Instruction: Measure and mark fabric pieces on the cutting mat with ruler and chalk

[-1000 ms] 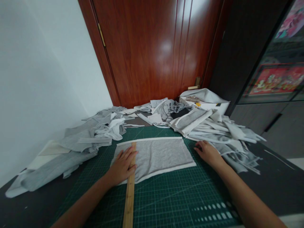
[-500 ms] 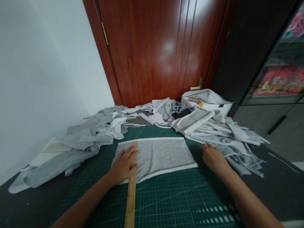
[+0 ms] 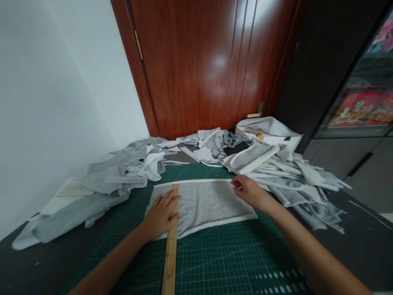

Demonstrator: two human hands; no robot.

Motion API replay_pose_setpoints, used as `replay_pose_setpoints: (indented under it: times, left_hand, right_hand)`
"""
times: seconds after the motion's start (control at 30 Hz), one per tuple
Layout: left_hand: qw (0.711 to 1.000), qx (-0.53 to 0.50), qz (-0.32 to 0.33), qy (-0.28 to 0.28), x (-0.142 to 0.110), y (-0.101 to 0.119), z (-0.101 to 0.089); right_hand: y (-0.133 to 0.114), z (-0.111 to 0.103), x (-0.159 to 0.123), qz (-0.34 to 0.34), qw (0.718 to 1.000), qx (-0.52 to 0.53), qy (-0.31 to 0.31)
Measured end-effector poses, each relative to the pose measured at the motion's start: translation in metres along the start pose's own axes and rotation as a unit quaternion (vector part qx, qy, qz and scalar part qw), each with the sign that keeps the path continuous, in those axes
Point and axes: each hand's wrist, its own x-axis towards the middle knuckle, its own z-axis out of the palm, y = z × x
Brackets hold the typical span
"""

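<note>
A grey piece of fabric [image 3: 208,203] with white edges lies spread out, slightly wrinkled, on the green cutting mat [image 3: 215,254]. Across its left end runs a wooden ruler [image 3: 170,258], which extends toward me past the fabric's near edge. My left hand [image 3: 161,213] rests flat over the ruler and the fabric, fingers stretched out. At the fabric's far right corner is my right hand [image 3: 250,191], its fingers pinched together; a small whitish bit shows at the fingertips, too small to name.
Piles of grey and white fabric scraps [image 3: 113,176] lie on the left, with more strips [image 3: 294,176] heaped on the right. A white box [image 3: 291,141] with cloth over it stands at the back right. Behind is a brown wooden door [image 3: 196,69]; a dark cabinet [image 3: 340,151] stands right.
My right hand first drew slightly right beside the scrap heap, then moved left to the fabric's far right corner. My left hand, the ruler and the fabric stay in place.
</note>
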Motion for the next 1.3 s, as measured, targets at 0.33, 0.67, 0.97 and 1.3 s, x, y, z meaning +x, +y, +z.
replay_pose_setpoints:
  times: [0.33, 0.67, 0.97, 1.3]
  left_hand:
    - [1.000, 0.001, 0.006, 0.015, -0.001, 0.000, 0.001]
    - [1.000, 0.011, 0.010, 0.020, -0.001, -0.007, 0.004]
    - [1.000, 0.007, -0.022, -0.008, 0.020, 0.051, 0.004]
    - [0.999, -0.015, -0.029, -0.021, 0.034, 0.090, 0.000]
  right_hand:
    - [0.030, 0.018, -0.001, 0.150, 0.955, -0.253, -0.030]
    - [0.010, 0.054, -0.011, 0.116, 0.946, -0.300, 0.045]
    - [0.056, 0.019, -0.019, 0.109, 0.940, -0.323, 0.024]
    - [0.057, 0.000, -0.022, 0.050, 0.942, -0.330, 0.039]
